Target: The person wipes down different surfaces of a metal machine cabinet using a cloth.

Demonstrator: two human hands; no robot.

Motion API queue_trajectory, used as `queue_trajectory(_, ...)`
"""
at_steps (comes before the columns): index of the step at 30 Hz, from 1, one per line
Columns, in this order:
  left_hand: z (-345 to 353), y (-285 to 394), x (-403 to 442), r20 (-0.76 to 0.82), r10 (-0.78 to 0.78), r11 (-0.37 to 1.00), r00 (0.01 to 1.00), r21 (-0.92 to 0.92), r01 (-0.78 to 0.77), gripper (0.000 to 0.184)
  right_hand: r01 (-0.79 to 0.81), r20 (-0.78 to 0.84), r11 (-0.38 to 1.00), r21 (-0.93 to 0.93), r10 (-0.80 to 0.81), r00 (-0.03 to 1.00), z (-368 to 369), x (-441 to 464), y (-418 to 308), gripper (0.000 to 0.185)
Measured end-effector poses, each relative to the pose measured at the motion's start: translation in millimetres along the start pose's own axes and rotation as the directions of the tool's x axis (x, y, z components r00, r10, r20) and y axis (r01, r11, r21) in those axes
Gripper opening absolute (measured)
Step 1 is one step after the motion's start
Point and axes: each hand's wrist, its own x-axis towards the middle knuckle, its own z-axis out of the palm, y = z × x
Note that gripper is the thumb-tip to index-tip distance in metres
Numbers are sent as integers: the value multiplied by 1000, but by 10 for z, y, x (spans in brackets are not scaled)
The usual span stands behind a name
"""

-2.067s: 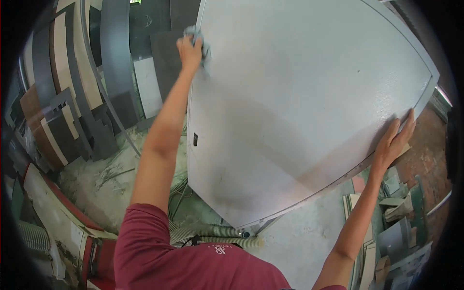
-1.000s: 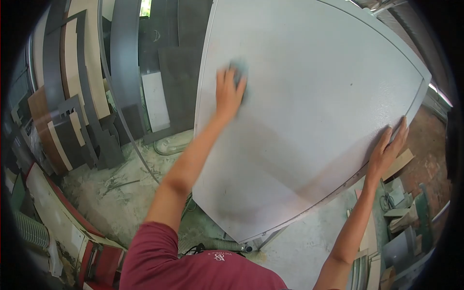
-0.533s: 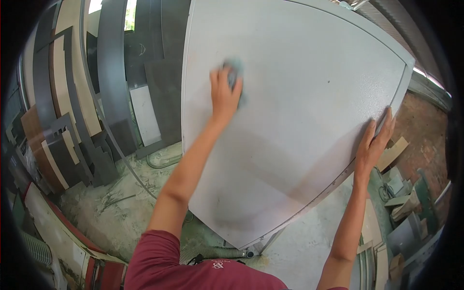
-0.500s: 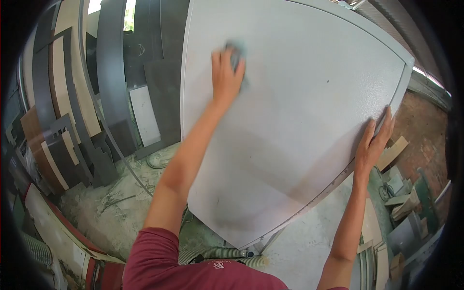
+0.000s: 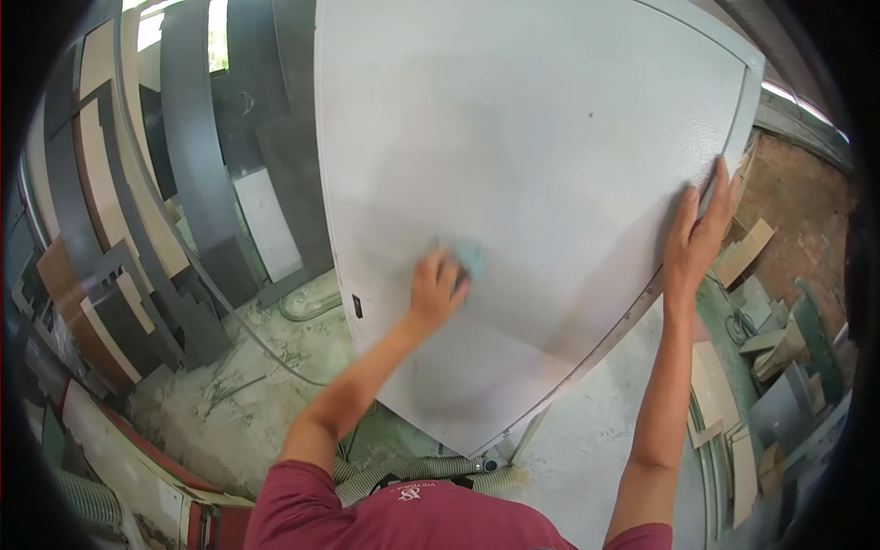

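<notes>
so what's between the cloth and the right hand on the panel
A bare stretch of the grey panel, with only soft shading on it, lies between the blue-green cloth at the left hand and the right hand, in the head view.

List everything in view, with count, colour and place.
panel: one, light grey, centre
cloth: one, blue-green, against panel's face
white board: one, white, leaning left of panel
leaning boards: many, grey, tan and brown, left
ribbed hoses: at least two, greyish, below panel and lower left
offcuts: several, mostly tan, lower right
shirt: one, maroon, bottom
left hand: one, holding cloth
right hand: one, on panel's right edge
</notes>
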Motion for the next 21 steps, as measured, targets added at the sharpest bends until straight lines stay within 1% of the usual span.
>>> queue_trajectory(1,-41,96,-444,115,-42,992,992,-114,55,39,-26,24,1000,-16,26,999,-4,-6,12,46)
queue_trajectory(3,-150,216,-778,226,-100,973,969,-180,142,39,-15,29,999,-42,16,999,5,-14,35,47)
queue_trajectory(4,-125,143,-786,229,-103,972,968,-185,147,39,-11,35,999,-53,13,999,12,-23,38,47)
queue_trajectory(6,-37,-105,-507,189,-35,996,981,-71,49,35,-9,54,997,-81,13,998,5,-34,29,48)
queue_trajectory(7,-2,-240,-189,80,-36,997,996,-69,42,33,-1,35,998,-60,3,999,8,-30,25,49)
queue_trajectory(8,-5,-370,270,-32,-36,997,999,-67,34,32,7,14,999,-39,-7,1000,16,-30,23,49)
queue_trajectory(10,-114,-532,1246,-132,-66,997,989,-51,59,31,17,5,999,-33,-17,1000,26,-45,31,50)
queue_trajectory(11,-164,-611,1712,-180,-26,999,983,-32,21,31,27,-11,999,-28,-27,1000,25,-56,36,50)
queue_trajectory(13,-251,-684,2513,-238,33,999,971,38,-24,32,28,-5,999,-26,-28,1000,21,-84,21,50)
queue_trajectory(15,-333,-610,3087,-259,68,992,964,120,-38,29,30,1,999,-28,-30,1000,5,-140,23,49)
queue_trajectory(16,-321,-564,3250,-259,59,993,964,110,-31,29,14,12,1000,-22,-14,1000,-1,-182,37,49)
queue_trajectory(17,-283,-528,3383,-309,81,994,948,89,-56,28,-3,21,1000,-17,3,1000,-5,-226,56,48)
queue_trajectory(18,-256,-495,3441,-360,104,994,927,70,-84,26,0,23,1000,-26,1,1000,-16,-293,73,48)
queue_trajectory(19,-226,-460,3389,-363,102,994,926,62,-85,26,-21,39,1000,-20,22,999,-37,-386,87,47)
queue_trajectory(21,-34,-439,3097,-242,157,987,958,64,-145,34,-74,72,997,7,73,995,-117,-599,65,47)
